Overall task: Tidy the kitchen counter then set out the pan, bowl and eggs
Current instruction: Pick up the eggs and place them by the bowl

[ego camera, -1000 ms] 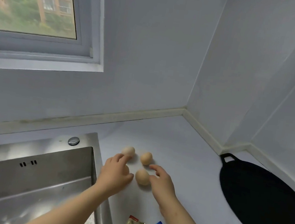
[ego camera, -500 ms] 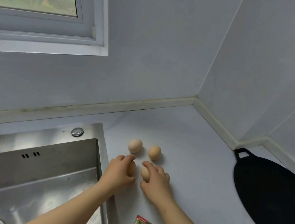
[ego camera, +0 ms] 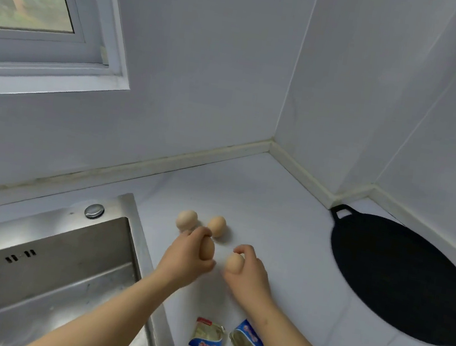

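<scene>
Since 0.5 s ago you lifted both hands: left hand (ego camera: pixel 183 260) gripped one smooth tan egg (ego camera: pixel 207 248), right hand (ego camera: pixel 250 275) held a second tan egg (ego camera: pixel 234 262), just above white counter (ego camera: pixel 274 208); two more eggs (ego camera: pixel 186 219) lay behind, flat black round pan (ego camera: pixel 383 271) well apart, rt side.

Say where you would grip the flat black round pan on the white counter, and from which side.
Probably the loop handle at the far end of the flat black pan, reaching from the left over the white counter; it lies flat, leaving little rim to grip.
</scene>
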